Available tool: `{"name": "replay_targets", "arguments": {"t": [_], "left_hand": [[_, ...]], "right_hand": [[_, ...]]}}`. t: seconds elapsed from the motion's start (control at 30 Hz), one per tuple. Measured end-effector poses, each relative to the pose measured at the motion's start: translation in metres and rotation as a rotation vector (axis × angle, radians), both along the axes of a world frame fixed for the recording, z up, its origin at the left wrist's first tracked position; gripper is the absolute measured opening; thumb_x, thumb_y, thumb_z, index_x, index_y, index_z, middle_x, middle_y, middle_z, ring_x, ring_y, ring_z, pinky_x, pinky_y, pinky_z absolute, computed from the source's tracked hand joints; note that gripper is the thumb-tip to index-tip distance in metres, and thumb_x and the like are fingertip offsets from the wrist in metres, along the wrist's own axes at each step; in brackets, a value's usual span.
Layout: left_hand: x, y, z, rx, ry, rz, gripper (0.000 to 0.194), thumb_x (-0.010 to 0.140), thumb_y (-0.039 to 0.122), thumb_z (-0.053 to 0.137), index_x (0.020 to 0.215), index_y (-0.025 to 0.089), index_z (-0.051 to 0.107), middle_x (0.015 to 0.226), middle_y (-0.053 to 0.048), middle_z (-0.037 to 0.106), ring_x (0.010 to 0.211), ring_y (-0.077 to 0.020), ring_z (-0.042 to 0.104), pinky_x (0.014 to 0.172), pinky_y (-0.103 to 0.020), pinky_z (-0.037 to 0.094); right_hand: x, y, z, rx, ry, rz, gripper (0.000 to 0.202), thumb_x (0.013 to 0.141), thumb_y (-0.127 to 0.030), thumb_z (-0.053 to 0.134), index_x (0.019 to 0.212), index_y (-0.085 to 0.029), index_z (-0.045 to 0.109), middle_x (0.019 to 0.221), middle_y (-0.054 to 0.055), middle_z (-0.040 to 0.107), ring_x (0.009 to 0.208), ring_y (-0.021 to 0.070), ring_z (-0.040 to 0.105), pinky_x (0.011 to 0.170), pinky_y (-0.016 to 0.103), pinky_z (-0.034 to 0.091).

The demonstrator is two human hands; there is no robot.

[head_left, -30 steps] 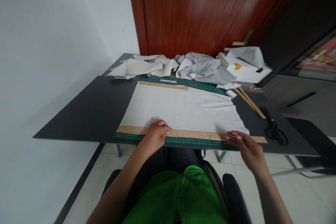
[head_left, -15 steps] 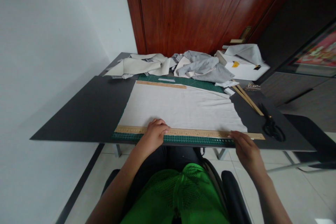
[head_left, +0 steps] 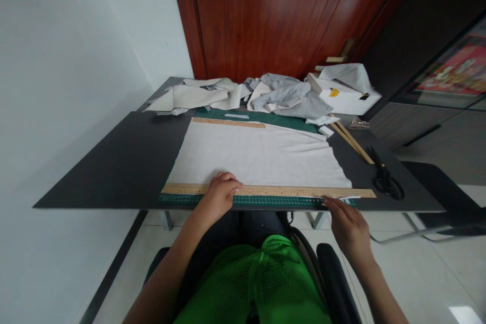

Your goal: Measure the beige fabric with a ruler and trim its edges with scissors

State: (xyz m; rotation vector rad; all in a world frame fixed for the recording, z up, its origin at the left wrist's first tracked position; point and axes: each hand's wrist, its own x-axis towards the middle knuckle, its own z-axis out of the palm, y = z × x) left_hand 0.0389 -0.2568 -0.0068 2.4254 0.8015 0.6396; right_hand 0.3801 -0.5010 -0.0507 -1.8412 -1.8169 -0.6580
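A white piece of fabric (head_left: 258, 152) lies spread across a green cutting mat (head_left: 266, 201), with wrinkles towards its right side. Along its near edge runs a long wooden ruler (head_left: 281, 191). My left hand (head_left: 220, 193) is closed and presses on this ruler left of its middle, fingers curled together. My right hand (head_left: 348, 223) is just below the ruler's right part, its fingers drawn together at the fabric's near edge. A narrow white strip of that edge shows beyond the fingers; the fingertips' exact hold is partly hidden.
Another wooden ruler (head_left: 228, 123) lies along the fabric's far edge. Crumpled cloth pieces (head_left: 292, 96) and a white box (head_left: 341, 96) stand at the back. To the right are wooden sticks (head_left: 353, 142) and black scissors (head_left: 387, 182) on the dark table (head_left: 102, 167).
My right hand has shifted from the ruler's right part to just below it, at the fabric's near edge. My left hand stays on the ruler. The view has shifted slightly.
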Motion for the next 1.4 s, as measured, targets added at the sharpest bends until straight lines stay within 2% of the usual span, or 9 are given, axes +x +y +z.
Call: {"name": "replay_targets", "arguments": {"t": [0.2,0.37,0.6,0.73,0.9,1.1,1.27,1.4], "left_hand": [[0.0,0.001,-0.003,0.003,0.005,0.003,0.028,0.093,0.006,0.058,0.095,0.023,0.08,0.096,-0.004,0.069,0.101,-0.0233,0.061,0.091,-0.039,0.047],[0.0,0.0,-0.003,0.01,-0.002,0.005,0.028,0.092,0.004,0.058,0.095,0.022,0.079,0.096,-0.004,0.068,0.1,-0.0234,0.061,0.09,-0.038,0.047],[0.001,-0.002,0.002,-0.006,-0.018,0.004,0.027,0.093,0.003,0.06,0.094,0.023,0.079,0.095,-0.003,0.069,0.1,-0.0226,0.061,0.092,-0.038,0.046],[0.001,-0.001,0.002,-0.007,0.002,0.001,0.028,0.091,0.002,0.06,0.093,0.023,0.079,0.095,-0.003,0.068,0.1,-0.0231,0.06,0.091,-0.038,0.046],[0.001,0.0,0.0,-0.006,0.0,-0.001,0.029,0.092,0.002,0.059,0.095,0.022,0.08,0.095,-0.004,0.068,0.1,-0.023,0.061,0.092,-0.038,0.046],[0.001,0.0,0.001,-0.015,-0.008,-0.005,0.029,0.093,0.003,0.058,0.095,0.022,0.08,0.095,-0.004,0.069,0.099,-0.0224,0.061,0.091,-0.038,0.046],[0.001,0.0,0.0,-0.011,-0.008,-0.005,0.029,0.093,0.002,0.058,0.096,0.022,0.08,0.096,-0.004,0.069,0.1,-0.0229,0.061,0.092,-0.039,0.046],[0.001,0.0,-0.002,-0.003,-0.005,-0.011,0.028,0.092,0.003,0.06,0.096,0.022,0.08,0.096,-0.004,0.068,0.1,-0.0232,0.06,0.091,-0.039,0.045]], "right_hand": [[0.008,0.011,0.008,-0.038,-0.01,-0.044,0.046,0.092,-0.002,0.049,0.128,-0.023,0.07,0.118,0.013,0.079,0.097,0.0307,0.077,0.08,0.042,0.062],[0.012,0.014,0.013,-0.088,-0.024,-0.065,0.046,0.091,-0.003,0.049,0.124,-0.022,0.073,0.115,0.012,0.077,0.086,0.0274,0.077,0.067,0.036,0.061],[0.016,0.01,0.018,-0.118,-0.058,-0.001,0.047,0.092,0.001,0.043,0.123,-0.019,0.073,0.113,0.013,0.078,0.098,0.0301,0.078,0.083,0.042,0.065],[0.013,0.008,0.022,-0.136,-0.08,0.013,0.041,0.095,0.0,0.045,0.121,-0.015,0.072,0.112,0.015,0.079,0.097,0.0326,0.078,0.08,0.045,0.066],[0.01,0.007,0.028,-0.143,-0.082,0.019,0.039,0.096,0.0,0.046,0.122,-0.015,0.071,0.113,0.013,0.079,0.099,0.0303,0.077,0.082,0.042,0.065],[0.009,0.009,0.026,-0.11,-0.096,-0.002,0.036,0.097,0.0,0.047,0.119,-0.013,0.072,0.113,0.015,0.077,0.1,0.0299,0.075,0.082,0.041,0.062],[0.009,0.012,0.027,-0.081,-0.139,-0.029,0.028,0.098,-0.002,0.053,0.11,-0.015,0.076,0.104,0.015,0.076,0.089,0.0312,0.07,0.074,0.043,0.056],[0.009,0.013,0.027,-0.063,-0.15,-0.032,0.029,0.097,-0.001,0.054,0.108,-0.017,0.076,0.098,0.012,0.074,0.086,0.0291,0.068,0.072,0.041,0.052]]}}
